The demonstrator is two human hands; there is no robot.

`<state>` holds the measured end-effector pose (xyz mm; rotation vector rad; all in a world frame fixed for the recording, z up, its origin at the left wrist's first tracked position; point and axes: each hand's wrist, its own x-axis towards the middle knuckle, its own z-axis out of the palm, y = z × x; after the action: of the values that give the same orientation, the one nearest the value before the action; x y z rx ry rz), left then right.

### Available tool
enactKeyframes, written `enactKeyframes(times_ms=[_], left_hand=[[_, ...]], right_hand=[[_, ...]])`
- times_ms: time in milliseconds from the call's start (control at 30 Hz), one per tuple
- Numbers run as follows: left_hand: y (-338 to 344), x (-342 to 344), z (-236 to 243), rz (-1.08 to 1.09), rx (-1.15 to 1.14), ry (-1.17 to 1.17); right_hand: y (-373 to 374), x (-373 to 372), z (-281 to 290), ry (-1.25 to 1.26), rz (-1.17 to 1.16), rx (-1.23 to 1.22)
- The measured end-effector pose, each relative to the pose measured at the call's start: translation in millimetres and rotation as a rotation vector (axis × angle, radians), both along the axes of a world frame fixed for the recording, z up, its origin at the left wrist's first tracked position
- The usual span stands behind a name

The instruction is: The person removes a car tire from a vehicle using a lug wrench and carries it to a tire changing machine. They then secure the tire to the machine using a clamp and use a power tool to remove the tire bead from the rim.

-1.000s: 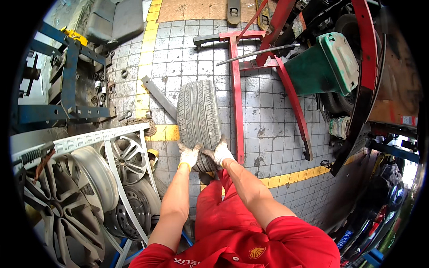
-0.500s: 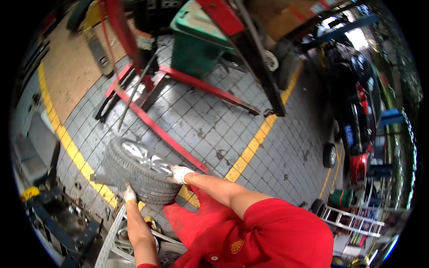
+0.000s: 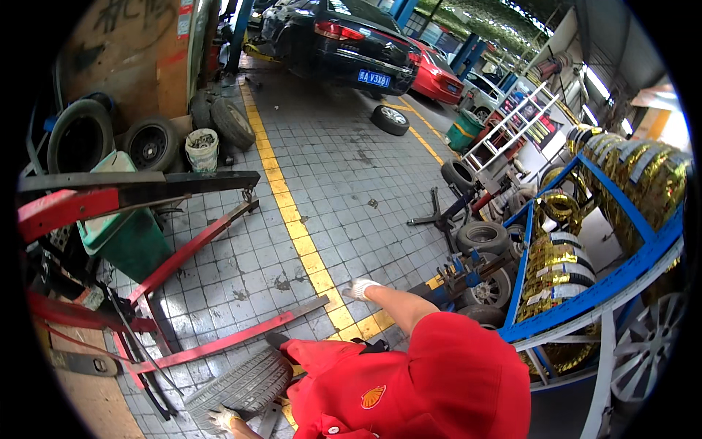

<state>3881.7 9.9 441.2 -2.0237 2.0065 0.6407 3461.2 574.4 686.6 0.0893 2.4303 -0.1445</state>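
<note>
At the lower left, a tire (image 3: 245, 380) leans beside my red-clad legs, with my left hand (image 3: 221, 418) gripping its tread in a white work glove. My right hand (image 3: 360, 289), in another white glove, is held out over the tiled floor (image 3: 373, 241), off the tire, its fingers apart and holding nothing. A red steel leg (image 3: 234, 331) of a floor crane runs just beyond the tire, its far end near my right hand.
A green bin (image 3: 124, 238) and loose tires (image 3: 150, 146) with a bucket (image 3: 201, 150) stand left. A dark car (image 3: 344, 51) and a lone wheel (image 3: 390, 121) are ahead. Right are a ladder (image 3: 504, 132), tire-changing gear (image 3: 468, 267) and a blue rack (image 3: 599, 300) of wrapped tires.
The view has swung right toward the cars and blue rack. My right hand has let go of the tire and reached out; my left hand stays on it.
</note>
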Motion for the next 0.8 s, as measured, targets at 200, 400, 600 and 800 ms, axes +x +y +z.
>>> enactKeyframes(times_ms=[200,400,600,800], left_hand=[[-11,-31,18,-0.106,0.076,-0.07],[-23,-28,16,-0.061,0.153,-0.075],[-2,-11,69,-0.276,0.377,-0.09],[3,7,67,-0.291,0.323,-0.054]], right_hand=[[84,126,-36,-0.238,-0.058,0.064],[61,167,-10,-0.379,-0.248,0.004],[43,138,-20,-0.242,-0.145,-0.003],[-8,110,-9,-0.256,-0.011,-0.099]])
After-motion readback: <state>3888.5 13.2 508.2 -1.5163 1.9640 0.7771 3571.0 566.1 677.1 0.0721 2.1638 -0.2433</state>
